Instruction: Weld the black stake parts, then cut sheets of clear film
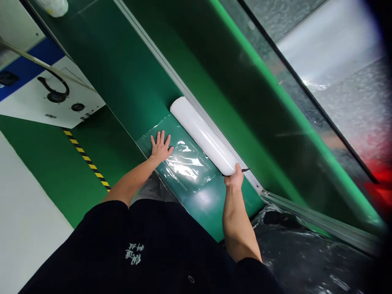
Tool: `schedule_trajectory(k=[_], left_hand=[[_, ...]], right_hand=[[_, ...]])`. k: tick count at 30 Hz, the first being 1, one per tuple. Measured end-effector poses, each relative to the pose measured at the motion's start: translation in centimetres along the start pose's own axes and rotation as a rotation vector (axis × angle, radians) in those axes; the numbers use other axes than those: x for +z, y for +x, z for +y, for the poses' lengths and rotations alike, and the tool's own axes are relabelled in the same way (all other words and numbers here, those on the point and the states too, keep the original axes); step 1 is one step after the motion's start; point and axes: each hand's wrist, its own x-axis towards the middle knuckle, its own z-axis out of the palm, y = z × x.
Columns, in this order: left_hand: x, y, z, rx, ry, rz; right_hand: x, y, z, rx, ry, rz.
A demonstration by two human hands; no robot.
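Note:
A white roll of stretch film (202, 132) lies on a green tabletop (122, 69), against a metal rail. A sheet of clear film (183, 165) is pulled out from it toward me and shines with wrinkles. My left hand (160, 146) lies flat on that film with its fingers spread. My right hand (234, 178) is closed at the near end of the roll and holds a thin dark blade-like tool (245, 170) that points to the right.
The metal rail (214, 130) runs diagonally across the table. Beyond it lie a green strip and wrapped, shiny surfaces (337, 102). Black film-covered material (306, 253) sits at lower right. The floor at left has a yellow-black stripe (87, 159) and a white machine panel (55, 98).

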Motion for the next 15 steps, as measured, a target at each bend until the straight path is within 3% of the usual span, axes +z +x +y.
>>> schedule_trajectory(k=[11,15], left_hand=[[-0.3,-1.1,0.0,-0.017,-0.029,0.002],[-0.1,-1.7,0.5,-0.003,-0.045,-0.003]], right_hand=[[-2.5,1.0,1.0,-0.172,-0.193,-0.015],[-3.7,0.6,0.5,-0.132,-0.263,-0.042]])
